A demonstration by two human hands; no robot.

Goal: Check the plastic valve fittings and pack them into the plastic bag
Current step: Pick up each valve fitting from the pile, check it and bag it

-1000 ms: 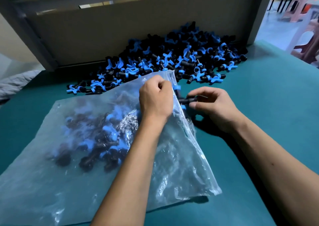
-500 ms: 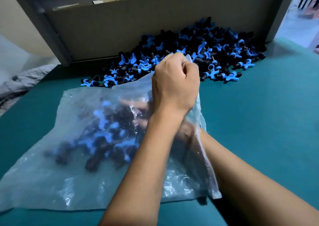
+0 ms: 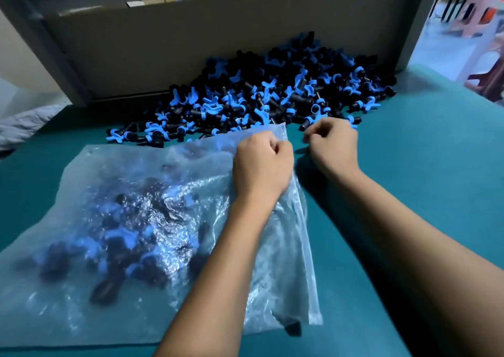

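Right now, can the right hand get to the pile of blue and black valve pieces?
Probably yes. The right hand is already at the pile's near edge, with loose fittings just past its knuckles and only bare green table around it. The left hand pinches the plastic bag off to the side.

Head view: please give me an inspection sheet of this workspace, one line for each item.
Surface: teal table, flat, bare to the right of the bag.
Job's things: clear bag lying flat, black and blue fittings inside; loose pile of fittings behind it, against a cardboard board.
Clutter: grey cloth at the left edge.
Hands: left hand pinches the bag's far corner; right hand curled at the pile's near edge, cannot tell if it holds a fitting.
Cables: nothing seen.
Surroundings: stools on the floor beyond the table, right.
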